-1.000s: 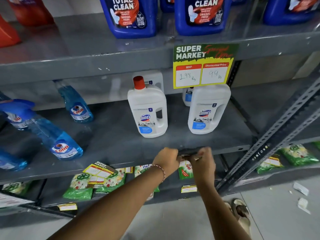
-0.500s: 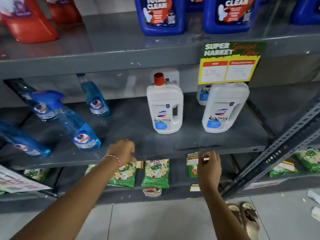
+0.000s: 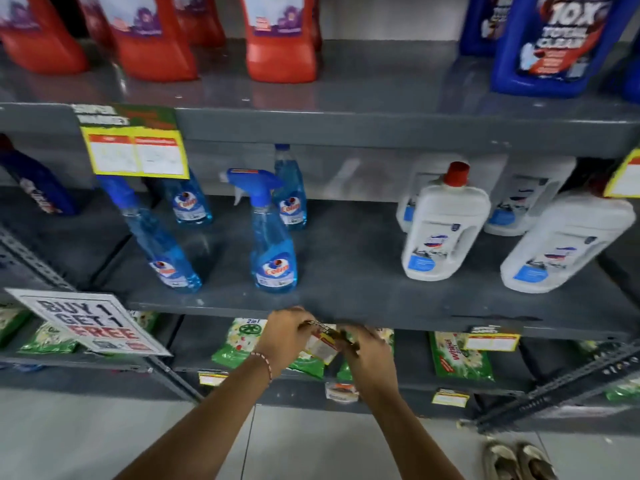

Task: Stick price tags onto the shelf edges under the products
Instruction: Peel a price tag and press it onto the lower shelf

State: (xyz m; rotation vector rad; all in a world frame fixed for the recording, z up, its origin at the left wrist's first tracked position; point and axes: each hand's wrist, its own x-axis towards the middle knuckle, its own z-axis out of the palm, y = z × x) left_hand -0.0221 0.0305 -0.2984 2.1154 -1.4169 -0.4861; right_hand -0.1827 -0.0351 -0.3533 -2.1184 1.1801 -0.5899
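Note:
My left hand (image 3: pixel 285 336) and my right hand (image 3: pixel 369 355) are together just under the front edge of the middle grey shelf (image 3: pixel 398 320). Both pinch a small yellow and green price tag (image 3: pixel 323 341) between them. Right above, a blue spray bottle (image 3: pixel 272 237) stands on that shelf. Another price tag (image 3: pixel 491 341) hangs from the same edge to the right, under the white bottles (image 3: pixel 445 226). A larger tag (image 3: pixel 135 147) is stuck on the upper shelf edge at the left.
A "Buy 1 Get 1 Free" sign (image 3: pixel 90 322) juts out at the left. Green packets (image 3: pixel 460 358) lie on the lower shelf. Red jugs (image 3: pixel 280 39) and blue jugs (image 3: pixel 550 46) fill the top shelf. A slotted post (image 3: pixel 561 386) slants at the right; sandals (image 3: pixel 519 460) are on the floor.
The view has swung left along the shelf. My left hand, apart half a second ago, has come back to my right hand, and both now hold a tag under the blue spray bottle.

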